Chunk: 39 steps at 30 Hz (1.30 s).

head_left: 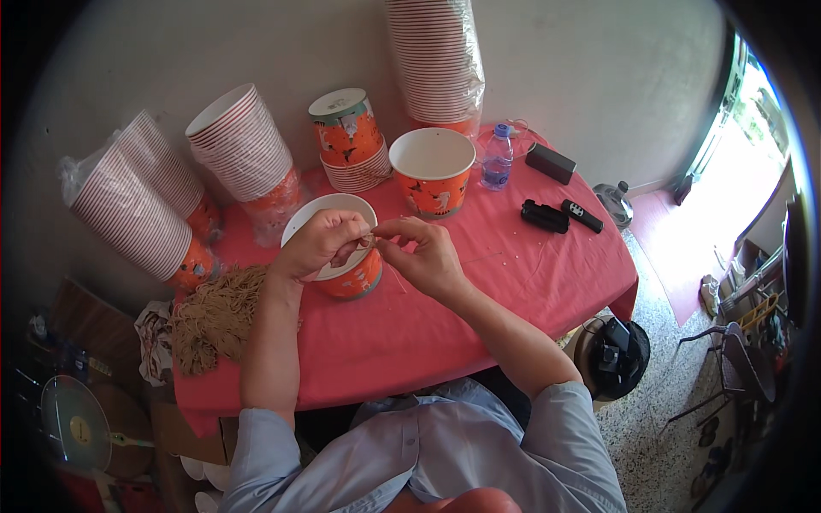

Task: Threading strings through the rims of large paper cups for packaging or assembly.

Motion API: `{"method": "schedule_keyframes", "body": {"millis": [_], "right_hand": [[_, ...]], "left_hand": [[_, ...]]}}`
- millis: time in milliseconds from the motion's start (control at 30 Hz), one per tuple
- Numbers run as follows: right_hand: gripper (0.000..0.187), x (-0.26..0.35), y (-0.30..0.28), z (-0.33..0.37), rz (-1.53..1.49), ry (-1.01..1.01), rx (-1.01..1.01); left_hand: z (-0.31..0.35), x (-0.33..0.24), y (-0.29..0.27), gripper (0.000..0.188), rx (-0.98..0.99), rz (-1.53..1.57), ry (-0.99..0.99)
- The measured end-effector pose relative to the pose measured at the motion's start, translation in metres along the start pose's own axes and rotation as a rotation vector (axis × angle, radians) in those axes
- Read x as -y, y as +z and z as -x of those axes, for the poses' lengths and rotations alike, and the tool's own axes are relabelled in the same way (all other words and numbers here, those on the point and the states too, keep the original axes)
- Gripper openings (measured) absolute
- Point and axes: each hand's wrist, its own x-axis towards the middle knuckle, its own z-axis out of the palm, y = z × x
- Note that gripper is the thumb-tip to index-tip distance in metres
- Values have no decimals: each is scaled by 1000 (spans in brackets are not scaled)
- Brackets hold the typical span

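In front of me an orange printed paper bucket (349, 282) with a white inside stands on the red-covered table. Above its right rim my left hand (323, 243) is closed, thumb and fingers pinching a small bit of thin tan string (369, 242). My right hand (421, 254) meets it there, its thumb and forefinger pinched on the same string. A pale strand hangs below my right hand. To the left lies a heap of tan strings (224, 318). The exact shape of the string between the fingertips is too small to tell.
Behind stand another open bucket (432, 190), an upturned bucket (345, 128) on a short stack, and tall plastic-wrapped bucket stacks (141, 209). At right are a water bottle (496, 158), a black box (550, 162) and black cases (545, 216). A stool (609, 357) stands beside the table.
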Motion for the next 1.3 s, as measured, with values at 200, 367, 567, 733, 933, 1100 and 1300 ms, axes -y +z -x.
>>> {"method": "schedule_keyframes", "body": {"millis": [200, 367, 567, 733, 933, 1100, 1300], "right_hand": [[25, 0, -3, 1, -87, 13, 23], [21, 1, -2, 1, -143, 59, 78], [22, 2, 0, 0, -122, 123, 72], [18, -2, -3, 0, -235, 230, 70], [17, -13, -4, 2, -315, 197, 52], [16, -8, -15, 2, -199, 266, 119], [17, -15, -17, 8, -437, 328, 187]], "left_hand": [[-2, -1, 2, 27, -29, 4, -5], [-1, 0, -2, 30, -16, 13, 1], [-1, 1, -1, 29, -22, -28, 5], [0, 0, 2, 28, -18, -38, 20], [-2, 3, 2, 29, -11, -76, 5], [0, -4, 9, 29, -35, -204, 12], [-1, -5, 16, 27, -15, -164, 52]]}}
